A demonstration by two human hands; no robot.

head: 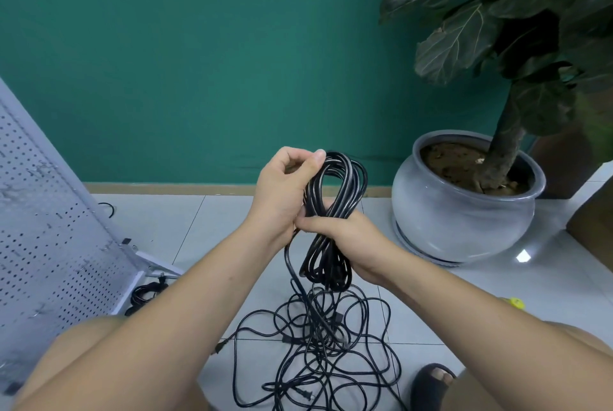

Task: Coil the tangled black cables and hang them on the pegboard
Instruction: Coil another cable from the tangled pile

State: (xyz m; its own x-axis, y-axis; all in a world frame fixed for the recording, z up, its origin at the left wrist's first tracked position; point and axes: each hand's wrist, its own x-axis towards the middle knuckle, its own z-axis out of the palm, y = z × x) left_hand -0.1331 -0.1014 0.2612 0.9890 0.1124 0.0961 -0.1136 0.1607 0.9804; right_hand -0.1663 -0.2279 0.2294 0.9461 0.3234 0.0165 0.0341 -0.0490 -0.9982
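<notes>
**Coil half wound, the rest on the floor tiles**

The person squats over the work, and both hands hold one coiled black cable (313,198) upright in front of the chest, well above the floor (205,238). The left hand (282,188) is the upper one. Its thumb is pressed down over the top of the loops and its fingers are curled behind them, which looks meant to stop the turns from springing apart. The right hand (348,238) wraps round the waist of the coil, fingers closed on the bundle, squeezing it into a figure-eight with a loop above the fist and the lower turns hanging below. Neither hand has slack fingers; both are clamped on the cable.

One loose strand (295,274) runs from under the hands down to the tangled cables (318,337), a loose heap on the tiles between the person's knees, with a two-pin plug (306,394) showing near the lower edge of the view. My reading is that winding is not finished, since this strand is the unwound tail (though whether it belongs to the held cable I cannot tell for sure).

The white pegboard (56,205) leans at the left edge of the floor, apart from the hands, and another small cable bundle (147,291) lies at its foot. A grey plant pot (464,218) stands on the floor to the right.
</notes>
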